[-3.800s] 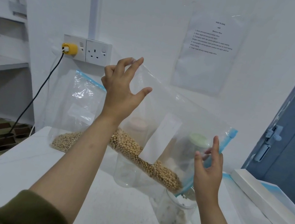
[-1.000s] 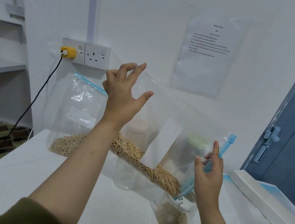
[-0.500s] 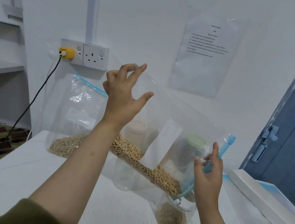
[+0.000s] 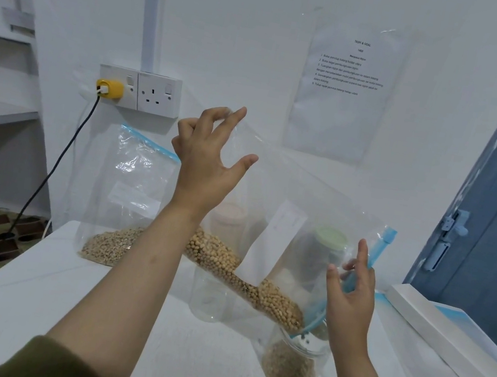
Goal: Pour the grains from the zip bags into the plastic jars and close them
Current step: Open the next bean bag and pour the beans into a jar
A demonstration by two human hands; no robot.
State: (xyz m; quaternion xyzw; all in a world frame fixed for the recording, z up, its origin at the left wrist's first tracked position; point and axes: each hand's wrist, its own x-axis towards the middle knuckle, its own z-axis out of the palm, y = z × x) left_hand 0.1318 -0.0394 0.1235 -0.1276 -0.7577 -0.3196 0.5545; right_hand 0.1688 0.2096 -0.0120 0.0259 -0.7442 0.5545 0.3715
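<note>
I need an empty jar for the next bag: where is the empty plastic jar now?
In the head view, the empty plastic jar stands mid-table behind the tilted bag of soybeans, left of the jar being filled.

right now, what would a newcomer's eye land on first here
First, the tilted zip bag held up mid-frame, its soybeans sliding toward the low blue-zip corner over the open jar at lower right, already part filled. The left hand pinches the bag's high corner and the right hand steadies the zip end. Behind, a second bag of grain leans on the wall under a yellow plug.
</note>
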